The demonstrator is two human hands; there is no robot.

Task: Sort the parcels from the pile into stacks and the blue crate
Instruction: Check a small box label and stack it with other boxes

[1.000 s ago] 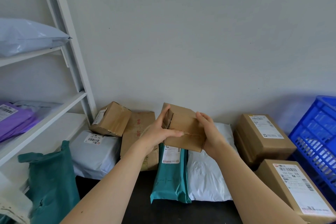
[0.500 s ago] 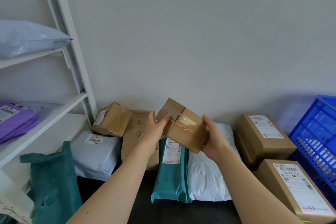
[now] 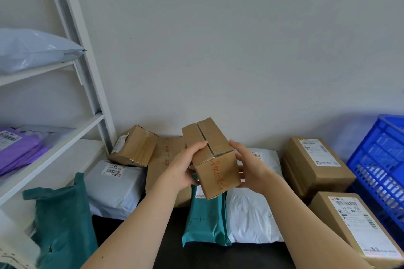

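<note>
Both hands hold a small brown cardboard box (image 3: 213,159) up above the pile, its near face marked with red handwriting. My left hand (image 3: 185,165) grips its left side with the thumb across the taped top. My right hand (image 3: 251,167) grips the right side. Below lie a teal mailer (image 3: 205,220) and a white mailer (image 3: 251,216). The blue crate (image 3: 380,166) stands at the far right.
Two labelled brown boxes, one (image 3: 314,164) behind the other (image 3: 358,229), sit right of the pile. A tilted box (image 3: 133,146) rests on a grey mailer (image 3: 113,188), beside a flat carton (image 3: 166,159). White shelving (image 3: 65,129) at left holds grey and purple bags. A teal bag (image 3: 63,220) leans near it.
The box has been turned in my hands: the handwritten face now points toward me and the taped seam faces up. It sits slightly higher than before.
</note>
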